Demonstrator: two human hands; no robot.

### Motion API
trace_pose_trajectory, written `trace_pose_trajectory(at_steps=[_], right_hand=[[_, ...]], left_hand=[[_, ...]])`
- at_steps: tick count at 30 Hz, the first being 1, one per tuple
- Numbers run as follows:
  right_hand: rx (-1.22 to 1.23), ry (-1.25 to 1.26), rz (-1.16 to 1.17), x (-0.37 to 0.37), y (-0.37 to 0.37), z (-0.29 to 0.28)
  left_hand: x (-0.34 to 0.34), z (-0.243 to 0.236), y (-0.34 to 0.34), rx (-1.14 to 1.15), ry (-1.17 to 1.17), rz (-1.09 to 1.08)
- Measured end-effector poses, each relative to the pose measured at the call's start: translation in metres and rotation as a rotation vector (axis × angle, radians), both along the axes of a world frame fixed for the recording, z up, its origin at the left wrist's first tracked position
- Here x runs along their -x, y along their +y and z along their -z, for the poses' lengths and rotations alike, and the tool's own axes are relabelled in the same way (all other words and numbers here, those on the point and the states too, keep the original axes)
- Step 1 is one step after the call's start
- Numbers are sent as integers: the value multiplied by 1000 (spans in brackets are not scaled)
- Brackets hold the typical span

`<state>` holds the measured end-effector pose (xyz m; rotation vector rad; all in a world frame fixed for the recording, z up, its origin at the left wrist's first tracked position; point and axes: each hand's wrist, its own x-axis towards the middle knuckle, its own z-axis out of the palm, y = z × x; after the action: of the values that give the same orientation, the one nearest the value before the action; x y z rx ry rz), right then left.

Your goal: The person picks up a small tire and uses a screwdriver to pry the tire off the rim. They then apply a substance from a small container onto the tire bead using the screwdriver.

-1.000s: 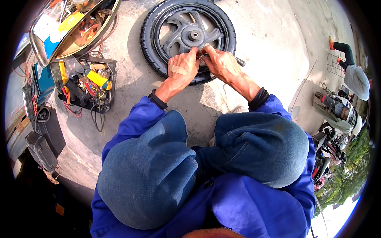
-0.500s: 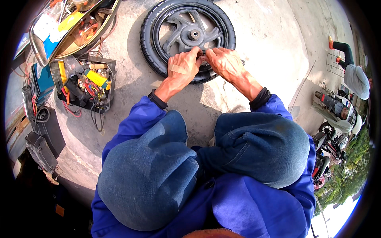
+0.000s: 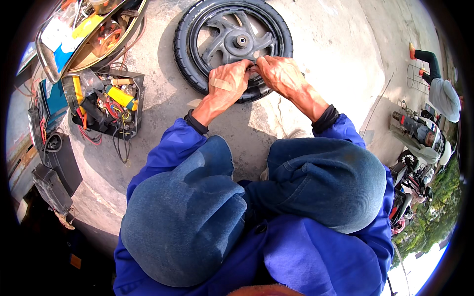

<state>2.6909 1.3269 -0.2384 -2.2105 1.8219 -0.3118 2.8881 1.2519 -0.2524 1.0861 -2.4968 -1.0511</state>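
Observation:
A black motorcycle wheel [image 3: 238,49] lies flat on the concrete ahead of me, its tyre [image 3: 184,52] mounted round the spoked rim. Over the near side of the rim, my left hand [image 3: 228,85] is closed, fingertips pinched together, with a tan plaster [image 3: 220,85] on its back. My right hand [image 3: 282,75] meets it from the other side, thumb and fingers also pinched. Whatever sits between the fingertips is too small and covered to name. A small dark end pokes out beyond the right hand's outer edge; what it belongs to is hidden.
To the left stands a black open box [image 3: 140,103] of tools and wires, below a larger curved tray [image 3: 48,64] of parts. A dark case [image 3: 52,187] lies lower left. At right are parked motorcycles [image 3: 424,135] and a person [image 3: 442,98] by a wire rack [image 3: 416,78].
My right hand has shifted slightly up and its wrist has turned a little. The left hand stays nearly in place, and the wheel has barely moved.

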Motion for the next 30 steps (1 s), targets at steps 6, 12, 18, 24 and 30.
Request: trace_pose_trajectory(at_steps=[6, 12, 18, 24, 30], right_hand=[[68, -75, -14, 1, 2, -6], [69, -115, -37, 0, 1, -9], [-212, -7, 48, 0, -3, -10], [72, -214, -33, -1, -3, -4], [-147, -110, 96, -4, 1, 6]], left_hand=[[0, 1, 0, 2, -21, 15], [-1, 1, 1, 1, 8, 12], [-2, 7, 0, -17, 14, 7], [-1, 0, -2, -13, -99, 35], [-2, 12, 0, -44, -48, 7]])
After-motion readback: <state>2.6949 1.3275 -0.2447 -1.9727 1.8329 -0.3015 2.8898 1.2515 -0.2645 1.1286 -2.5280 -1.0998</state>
